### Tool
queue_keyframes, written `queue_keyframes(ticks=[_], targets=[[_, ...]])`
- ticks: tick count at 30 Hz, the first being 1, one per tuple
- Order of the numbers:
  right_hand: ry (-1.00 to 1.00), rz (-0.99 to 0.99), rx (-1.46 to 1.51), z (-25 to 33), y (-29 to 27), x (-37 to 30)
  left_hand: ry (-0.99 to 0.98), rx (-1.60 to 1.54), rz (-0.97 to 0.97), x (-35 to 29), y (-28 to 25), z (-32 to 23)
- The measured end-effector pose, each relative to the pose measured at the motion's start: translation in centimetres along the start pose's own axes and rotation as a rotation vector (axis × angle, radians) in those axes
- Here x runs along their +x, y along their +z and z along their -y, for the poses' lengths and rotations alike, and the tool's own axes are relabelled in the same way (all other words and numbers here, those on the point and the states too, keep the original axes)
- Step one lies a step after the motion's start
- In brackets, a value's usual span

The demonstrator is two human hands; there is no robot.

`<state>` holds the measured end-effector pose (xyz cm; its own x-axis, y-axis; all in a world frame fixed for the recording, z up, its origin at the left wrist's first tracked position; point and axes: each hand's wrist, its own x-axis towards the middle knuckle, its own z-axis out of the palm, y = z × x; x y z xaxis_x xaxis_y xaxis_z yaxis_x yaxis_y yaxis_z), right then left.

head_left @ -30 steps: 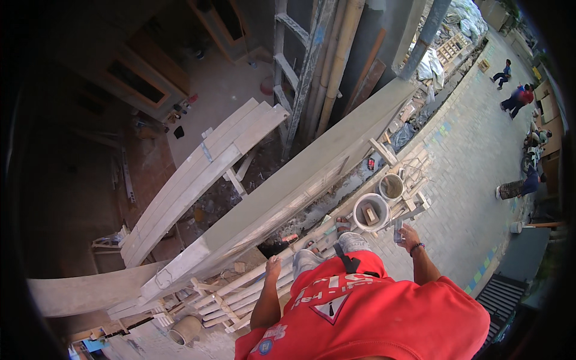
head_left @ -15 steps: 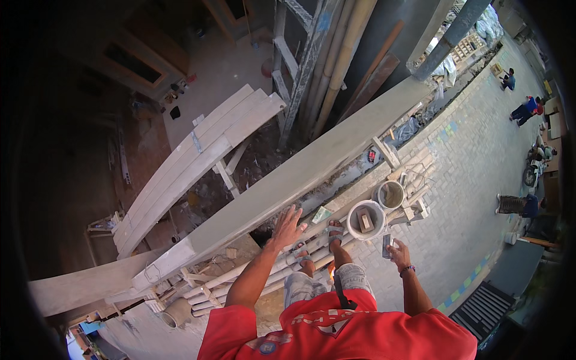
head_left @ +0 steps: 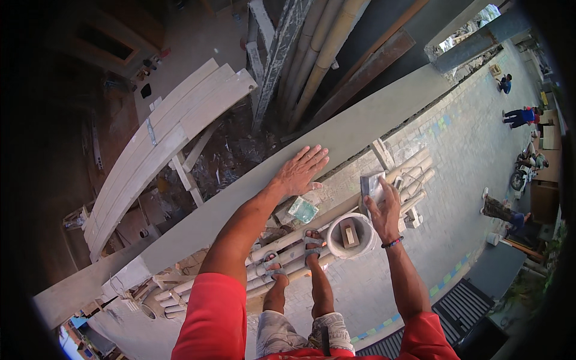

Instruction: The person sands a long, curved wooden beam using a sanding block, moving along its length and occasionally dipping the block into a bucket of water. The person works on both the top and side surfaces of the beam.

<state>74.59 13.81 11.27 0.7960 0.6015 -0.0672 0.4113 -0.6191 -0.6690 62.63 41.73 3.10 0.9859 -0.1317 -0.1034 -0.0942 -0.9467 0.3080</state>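
Note:
I stand high up on bamboo scaffold poles (head_left: 282,255), my sandalled feet on them. My left hand (head_left: 300,171) lies flat with fingers spread on the top of a long grey plastered wall (head_left: 360,126). Farther right, my right hand (head_left: 384,204) grips a flat metal trowel (head_left: 371,186) held over the poles. A white bucket (head_left: 351,235) with a small wooden block inside stands on the scaffold just below the right hand. A pale green sponge (head_left: 303,210) rests by the wall between my hands.
Curved white boards (head_left: 162,138) span the gap behind the wall, beside upright bamboo poles (head_left: 318,54). Far below on the right is a paved street (head_left: 468,162) with people (head_left: 519,115) and a parked motorbike (head_left: 525,168).
The view has tilted and moved closer to the wall. My left hand reached up and now rests flat on the wall top; the right hand stays by the bucket with the trowel.

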Motion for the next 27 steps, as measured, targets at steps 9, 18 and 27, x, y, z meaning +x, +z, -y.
queue_keyframes(ticks=[9,18,27], targets=[[-0.179,-0.133,-0.074,3.8,6.4,17.7,0.037,0.003,0.117,0.4,-0.3,0.9],[-0.187,-0.046,-0.409,5.1,10.7,16.2,0.042,-0.02,0.139,0.9,-0.1,0.8],[-0.158,-0.141,-0.427,1.1,8.1,18.3,0.061,-0.047,0.073,1.1,0.3,0.9]])
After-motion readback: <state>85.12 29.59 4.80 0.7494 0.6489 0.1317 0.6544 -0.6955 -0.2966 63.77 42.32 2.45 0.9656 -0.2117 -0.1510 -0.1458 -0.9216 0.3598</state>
